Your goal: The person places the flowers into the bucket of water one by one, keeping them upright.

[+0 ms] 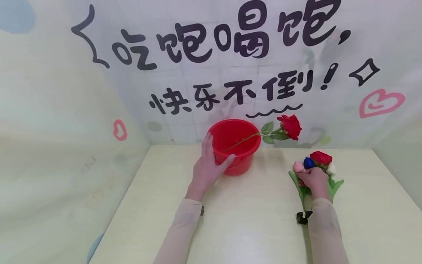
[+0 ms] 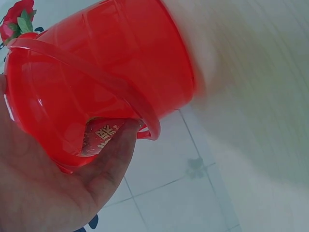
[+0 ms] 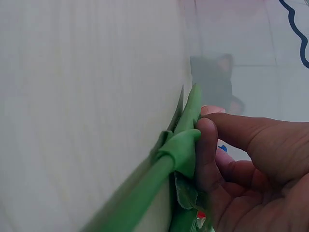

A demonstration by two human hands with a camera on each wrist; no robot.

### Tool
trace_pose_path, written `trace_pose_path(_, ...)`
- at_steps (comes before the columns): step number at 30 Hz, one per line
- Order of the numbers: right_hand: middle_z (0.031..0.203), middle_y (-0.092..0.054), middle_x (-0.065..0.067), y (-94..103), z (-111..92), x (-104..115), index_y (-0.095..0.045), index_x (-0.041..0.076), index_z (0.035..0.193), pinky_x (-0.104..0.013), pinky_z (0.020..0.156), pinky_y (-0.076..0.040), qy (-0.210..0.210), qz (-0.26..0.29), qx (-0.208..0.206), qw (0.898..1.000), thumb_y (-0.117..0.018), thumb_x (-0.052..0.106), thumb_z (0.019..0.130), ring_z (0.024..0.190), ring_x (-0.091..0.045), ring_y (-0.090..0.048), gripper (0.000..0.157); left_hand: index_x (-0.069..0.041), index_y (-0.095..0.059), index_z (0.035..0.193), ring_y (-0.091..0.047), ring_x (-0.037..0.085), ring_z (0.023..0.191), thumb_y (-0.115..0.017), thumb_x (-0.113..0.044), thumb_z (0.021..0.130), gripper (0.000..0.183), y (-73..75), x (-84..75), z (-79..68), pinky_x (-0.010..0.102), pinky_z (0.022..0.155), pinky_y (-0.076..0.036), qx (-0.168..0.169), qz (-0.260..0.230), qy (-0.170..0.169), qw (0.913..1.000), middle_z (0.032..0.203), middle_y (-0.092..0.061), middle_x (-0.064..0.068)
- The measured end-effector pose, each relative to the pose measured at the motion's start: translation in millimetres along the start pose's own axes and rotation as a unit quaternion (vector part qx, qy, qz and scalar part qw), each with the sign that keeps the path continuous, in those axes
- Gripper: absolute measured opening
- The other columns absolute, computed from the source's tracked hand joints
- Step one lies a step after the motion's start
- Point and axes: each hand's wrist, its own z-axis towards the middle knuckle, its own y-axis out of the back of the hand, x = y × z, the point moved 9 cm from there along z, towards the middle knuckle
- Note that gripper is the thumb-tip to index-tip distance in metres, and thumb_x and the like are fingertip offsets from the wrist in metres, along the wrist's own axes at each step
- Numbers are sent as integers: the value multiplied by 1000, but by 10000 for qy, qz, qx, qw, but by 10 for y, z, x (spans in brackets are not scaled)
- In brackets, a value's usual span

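A red bucket (image 1: pixel 238 165) stands upright near the back wall. My left hand (image 1: pixel 206 168) holds its left side, fingers at the rim and thumb across the front. In the left wrist view the thumb (image 2: pixel 113 159) lies on the bucket beside a printed label (image 2: pixel 99 137) and the handle (image 2: pixel 113 82). One red rose (image 1: pixel 290 127) leans out of the bucket to the right. On the table's right, my right hand (image 1: pixel 315 181) pinches a pink tulip (image 1: pixel 298 167) among several lying flowers. Around it are a blue bloom (image 1: pixel 308 162), another red rose (image 1: pixel 321 158) and a white bloom (image 1: pixel 331 169).
The pale table (image 1: pixel 244 216) meets a wall sheet (image 1: pixel 197 84) with black writing behind the bucket. Green leaves (image 1: pixel 335 186) and stems of the lying flowers reach under the right forearm. A black wrist strap (image 1: pixel 302 217) is on the right wrist.
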Motion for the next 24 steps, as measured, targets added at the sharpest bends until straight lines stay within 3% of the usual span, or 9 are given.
trace_pose_path(8, 65, -68, 1, 18, -12, 37, -70, -5, 85, -21, 60, -49, 76, 105, 110, 9999, -71, 30, 101, 58, -10, -67, 38, -27, -10, 169, -61, 27, 125, -80, -65, 84, 117, 8, 14, -6, 47, 85, -64, -13, 1, 57, 10000, 160, -39, -2)
trace_pose_path(15, 69, -69, 0, 50, -55, 16, -69, -10, 101, -21, 65, -48, -79, 108, 215, 9997, -69, 36, 103, 62, -11, -69, 46, -28, -8, 170, -62, 27, 124, -76, -68, 85, 116, -34, 39, -9, 45, 86, -64, 83, -16, 56, 9999, 160, -39, 0)
trace_pose_path(24, 77, -69, -7, 116, -89, 163, -67, -12, 104, -20, 63, -51, 101, 115, 247, 9996, -69, 28, 104, 64, -13, -67, 40, -27, -8, 170, -64, 27, 120, -74, -70, 86, 115, 8, 11, -9, 46, 84, -64, 89, 71, 88, 9999, 159, -39, 0)
